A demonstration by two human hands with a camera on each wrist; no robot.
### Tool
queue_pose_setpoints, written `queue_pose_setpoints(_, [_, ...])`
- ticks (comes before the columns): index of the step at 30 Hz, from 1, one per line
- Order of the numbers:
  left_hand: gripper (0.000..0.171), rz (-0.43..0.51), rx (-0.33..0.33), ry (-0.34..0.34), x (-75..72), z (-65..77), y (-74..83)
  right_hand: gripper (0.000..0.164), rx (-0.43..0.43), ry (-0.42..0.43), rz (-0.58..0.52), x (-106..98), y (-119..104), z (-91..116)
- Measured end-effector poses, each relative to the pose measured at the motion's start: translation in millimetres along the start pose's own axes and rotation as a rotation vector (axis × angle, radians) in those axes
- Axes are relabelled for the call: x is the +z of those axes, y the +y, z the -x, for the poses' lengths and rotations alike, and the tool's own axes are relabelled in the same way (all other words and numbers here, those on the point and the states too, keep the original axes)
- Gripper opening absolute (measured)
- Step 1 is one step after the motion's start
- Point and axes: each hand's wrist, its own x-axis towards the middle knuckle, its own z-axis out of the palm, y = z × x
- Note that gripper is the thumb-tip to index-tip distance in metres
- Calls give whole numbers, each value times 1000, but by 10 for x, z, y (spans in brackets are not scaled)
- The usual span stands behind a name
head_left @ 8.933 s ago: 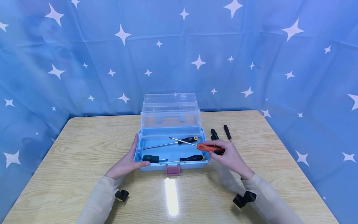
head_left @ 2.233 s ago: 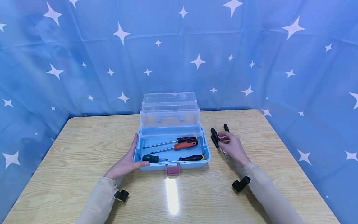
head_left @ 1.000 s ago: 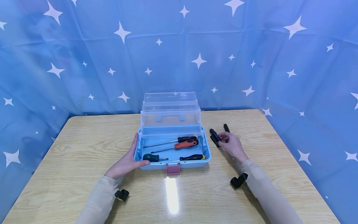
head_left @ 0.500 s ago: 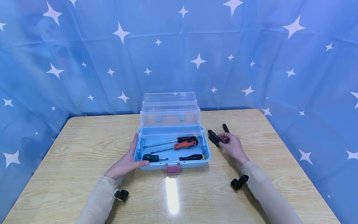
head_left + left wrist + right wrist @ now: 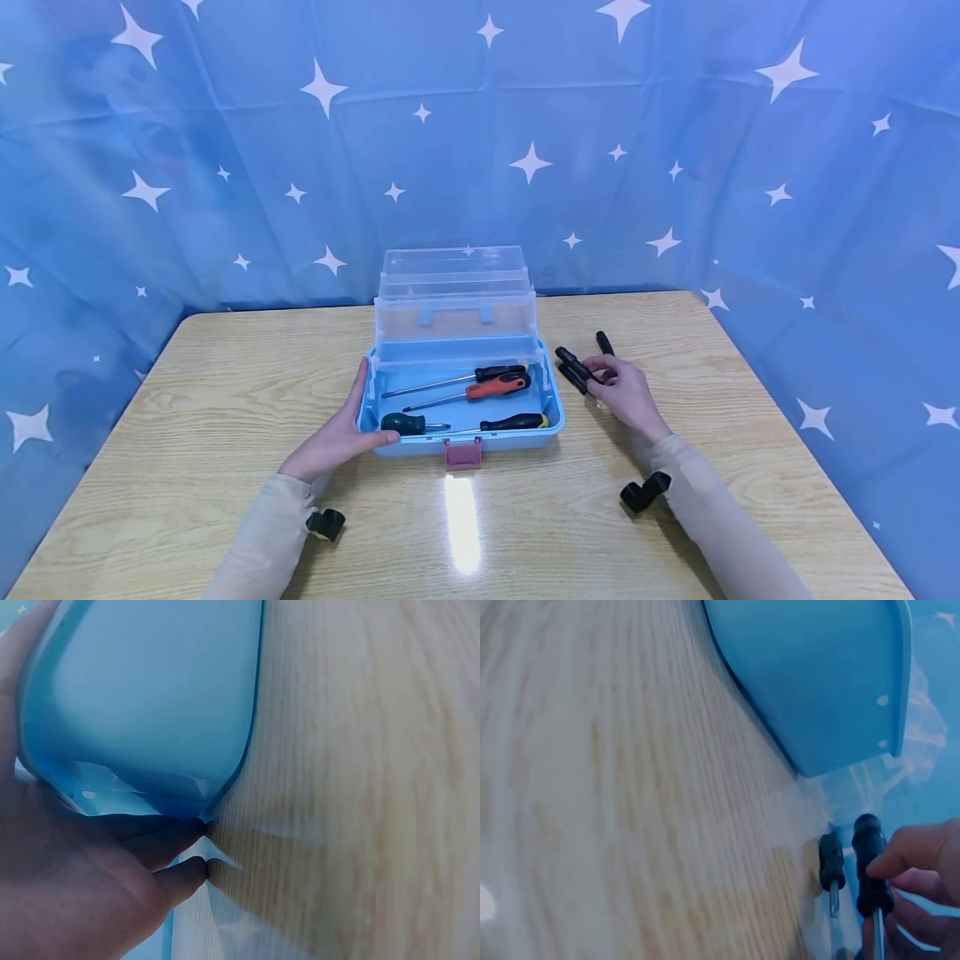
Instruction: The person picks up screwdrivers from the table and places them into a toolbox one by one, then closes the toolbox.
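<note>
Pinched by the handle between thumb and fingers of the right hand [image 5: 626, 392], a black screwdriver [image 5: 865, 834], just right of the blue toolbox [image 5: 517, 444], with handle end toward the box; cannot tell whether lifted off the counter [image 5: 225, 417] or resting on it; close alongside, on the side nearer the box, a smaller black screwdriver [image 5: 830, 862]; just beyond the fingers, another black handle [image 5: 604, 342], partly hidden by the hand.

At the toolbox's left end, the left hand [image 5: 337, 433], with fingers fairly straight and well apart from the thumb; thumb on the front rim, fingers against the outer end wall.

Under the raised clear lid [image 5: 454, 317], inside the box: at the back, a black-handled screwdriver [image 5: 498, 372] with tip to the left; just in front, an orange screwdriver [image 5: 491, 387], likewise tip left; along the front wall, a black-and-yellow screwdriver [image 5: 513, 422] at right and a stubby green screwdriver [image 5: 403, 423] at left; on the front, a purplish latch [image 5: 462, 455]; behind everything, a starry blue curtain [image 5: 262, 150].
</note>
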Motion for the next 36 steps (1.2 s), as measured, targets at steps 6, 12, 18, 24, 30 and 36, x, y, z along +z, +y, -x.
queue_pose_setpoints(6, [117, 3, 8, 0, -1, 1, -7, 28, 15, 1, -7, -10, -34, 14])
queue_pose_setpoints(12, [117, 12, 14, -1, -1, -3, -15, 27, 9, 9, -10, -23, -98, 38])
queue_pose_setpoints(18, [117, 16, 12, -2, -1, -4, -10, 28, 7, 5, -19, -49, -155, 57])
queue_pose_setpoints(24, [117, 19, 9, -3, -3, -4, -10, 29, -1, -7, -20, -59, -194, 73])
queue_pose_setpoints(30, [116, 8, -5, -2, 1, 1, -17, 29, -9, -9, -27, -65, -245, 83])
queue_pose_setpoints(36, [116, 16, 0, -2, 3, 1, -24, 30, -9, -16, -41, -82, -305, 103])
